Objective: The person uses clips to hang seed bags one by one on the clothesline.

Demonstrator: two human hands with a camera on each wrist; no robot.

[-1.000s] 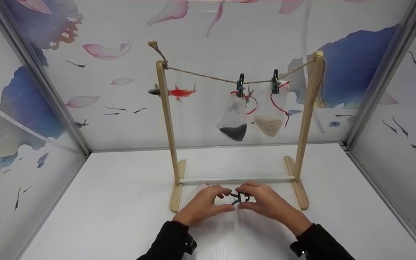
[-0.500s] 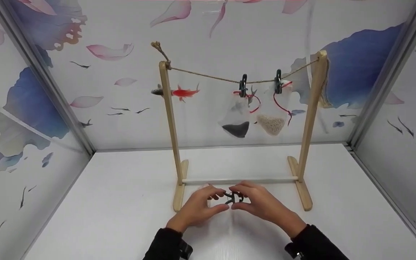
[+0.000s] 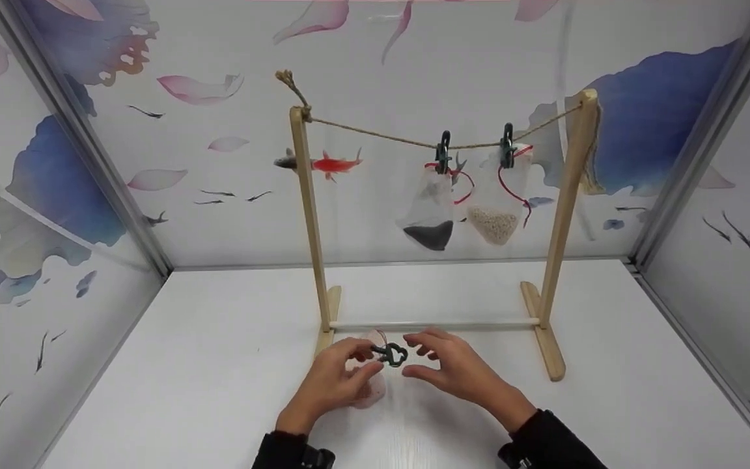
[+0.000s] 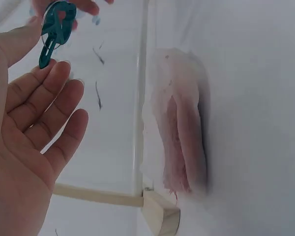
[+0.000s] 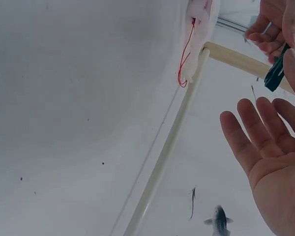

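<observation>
A dark green spring clip [image 3: 390, 354] is pinched by its handle ends between the thumb and fingers of my left hand [image 3: 334, 380]. My right hand [image 3: 459, 368] is just to the right of the clip, fingers apart and holding nothing. In the left wrist view the clip [image 4: 58, 27] sits at the thumb and index fingertip. On the table, partly hidden by the left hand, lies a small sheer drawstring bag [image 3: 370, 393] with pinkish-red contents. Its red cord [image 5: 185, 59] trails beside it in the right wrist view.
Behind the hands stands a wooden frame [image 3: 569, 215] with a twine line [image 3: 375, 134] strung across its top. Two similar clips hang from the twine, holding a bag of black grains [image 3: 428, 234] and a bag of beige grains [image 3: 493, 225]. Patterned panels enclose the white table [image 3: 219, 365].
Both hands held the clip before. The right hand has let go, and the left hand has moved left with the clip, uncovering more of the bag on the table.
</observation>
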